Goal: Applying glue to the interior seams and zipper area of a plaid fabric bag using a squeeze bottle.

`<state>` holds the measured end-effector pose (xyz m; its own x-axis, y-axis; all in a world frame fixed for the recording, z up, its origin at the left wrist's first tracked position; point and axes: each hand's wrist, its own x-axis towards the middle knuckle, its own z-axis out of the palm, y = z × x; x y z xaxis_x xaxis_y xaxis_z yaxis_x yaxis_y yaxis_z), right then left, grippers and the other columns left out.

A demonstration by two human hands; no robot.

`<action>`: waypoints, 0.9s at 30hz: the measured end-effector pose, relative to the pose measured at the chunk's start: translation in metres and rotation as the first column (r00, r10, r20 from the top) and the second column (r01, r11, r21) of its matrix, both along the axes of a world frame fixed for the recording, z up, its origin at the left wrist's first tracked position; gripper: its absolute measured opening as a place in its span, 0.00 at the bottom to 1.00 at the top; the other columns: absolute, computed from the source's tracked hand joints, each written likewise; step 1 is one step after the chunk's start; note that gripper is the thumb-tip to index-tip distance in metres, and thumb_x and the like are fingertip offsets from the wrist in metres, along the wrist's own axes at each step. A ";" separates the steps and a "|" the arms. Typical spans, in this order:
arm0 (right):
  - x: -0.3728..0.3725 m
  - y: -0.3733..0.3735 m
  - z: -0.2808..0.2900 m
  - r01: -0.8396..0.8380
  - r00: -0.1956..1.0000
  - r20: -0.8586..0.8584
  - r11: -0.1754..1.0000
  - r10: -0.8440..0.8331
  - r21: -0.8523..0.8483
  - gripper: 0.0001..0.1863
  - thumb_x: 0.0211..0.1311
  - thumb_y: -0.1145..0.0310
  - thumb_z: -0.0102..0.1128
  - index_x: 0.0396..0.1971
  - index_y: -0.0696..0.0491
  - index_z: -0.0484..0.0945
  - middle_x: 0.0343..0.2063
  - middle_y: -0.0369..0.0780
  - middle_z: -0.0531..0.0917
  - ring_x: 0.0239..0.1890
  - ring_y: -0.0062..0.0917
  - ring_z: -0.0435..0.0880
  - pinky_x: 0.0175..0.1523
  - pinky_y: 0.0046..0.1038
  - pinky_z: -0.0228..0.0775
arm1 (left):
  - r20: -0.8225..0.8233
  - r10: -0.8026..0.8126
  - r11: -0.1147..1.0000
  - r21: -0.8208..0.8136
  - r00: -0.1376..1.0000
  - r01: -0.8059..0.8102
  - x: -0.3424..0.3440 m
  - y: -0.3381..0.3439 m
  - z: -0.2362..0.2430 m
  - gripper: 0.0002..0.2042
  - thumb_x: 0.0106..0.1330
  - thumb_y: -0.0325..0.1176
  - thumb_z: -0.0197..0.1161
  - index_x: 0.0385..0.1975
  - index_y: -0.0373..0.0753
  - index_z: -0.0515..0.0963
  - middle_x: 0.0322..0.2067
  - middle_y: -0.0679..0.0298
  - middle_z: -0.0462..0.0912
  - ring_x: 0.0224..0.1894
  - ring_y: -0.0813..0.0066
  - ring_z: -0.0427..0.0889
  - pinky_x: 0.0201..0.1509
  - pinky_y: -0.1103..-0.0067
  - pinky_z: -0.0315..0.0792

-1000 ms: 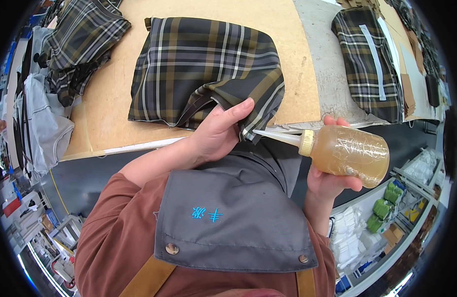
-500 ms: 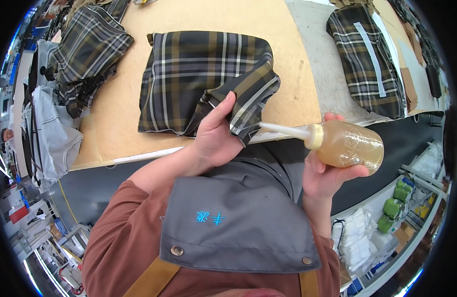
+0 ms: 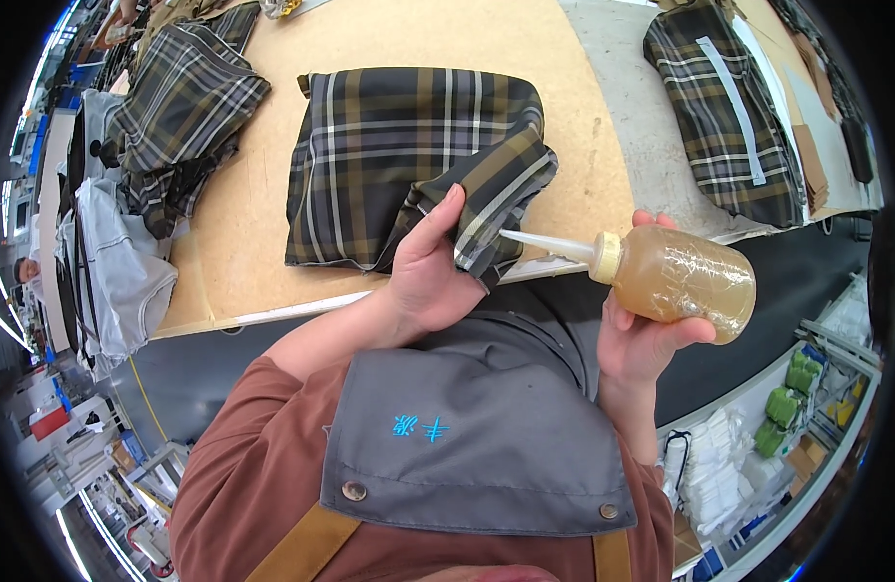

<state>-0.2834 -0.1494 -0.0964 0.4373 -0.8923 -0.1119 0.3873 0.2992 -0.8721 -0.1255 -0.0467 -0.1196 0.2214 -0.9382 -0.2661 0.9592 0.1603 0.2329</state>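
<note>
A dark plaid cloth piece (image 3: 389,165) lies folded on the wooden table in front of me, its near right corner raised over the edge. My left hand (image 3: 436,262) grips that corner, thumb on top and the other fingers underneath. In my right hand (image 3: 646,339) is a squeeze bottle (image 3: 685,281) of cloudy amber liquid, tipped on its side with a pale yellow cap. Its long white nozzle points left, and the tip is at the held cloth corner; whether it touches I cannot tell.
At the left, more plaid cloth (image 3: 180,107) is heaped beside light grey fabric (image 3: 122,272). A plaid bundle with a pale strip (image 3: 729,116) rests at the far right. The wooden table's (image 3: 244,213) front edge runs before me. A shelf with white and green packs (image 3: 782,407) stands lower right.
The bottle's nozzle tip has come closer to the cloth corner and sits slightly lower left against it. The whole view has shifted a little; both grips stay the same.
</note>
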 end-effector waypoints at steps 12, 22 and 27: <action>-0.005 0.010 -0.011 0.005 0.998 0.064 0.998 -0.010 0.070 0.59 0.32 0.26 0.51 0.57 0.60 0.56 0.52 0.48 0.69 0.21 0.11 0.72 0.19 0.09 0.61 | -0.005 -0.021 1.000 0.017 1.000 0.021 0.000 0.001 -0.002 0.22 0.66 0.48 0.44 0.53 0.42 0.67 0.50 0.64 0.72 0.51 0.73 0.70 0.56 0.73 0.61; -0.003 0.007 -0.009 0.009 0.994 0.109 0.998 -0.015 0.059 0.58 0.34 0.25 0.47 0.58 0.59 0.54 0.53 0.48 0.68 0.28 0.12 0.74 0.24 0.09 0.64 | -0.013 0.006 0.999 0.034 1.000 -0.006 -0.001 0.001 -0.001 0.21 0.66 0.47 0.44 0.53 0.41 0.67 0.50 0.64 0.73 0.52 0.71 0.70 0.56 0.72 0.62; -0.004 0.012 -0.015 -0.014 0.996 0.094 0.999 0.009 0.050 0.58 0.34 0.24 0.47 0.58 0.59 0.55 0.53 0.47 0.68 0.26 0.11 0.73 0.22 0.09 0.63 | 0.005 -0.016 1.000 -0.007 1.000 0.016 0.001 -0.001 -0.002 0.21 0.66 0.47 0.43 0.53 0.41 0.67 0.50 0.64 0.72 0.53 0.71 0.70 0.57 0.72 0.61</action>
<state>-0.2878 -0.1370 -0.1110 0.4585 -0.8813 -0.1146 0.4629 0.3469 -0.8157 -0.1247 -0.0478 -0.1217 0.2075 -0.9436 -0.2582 0.9606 0.1465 0.2363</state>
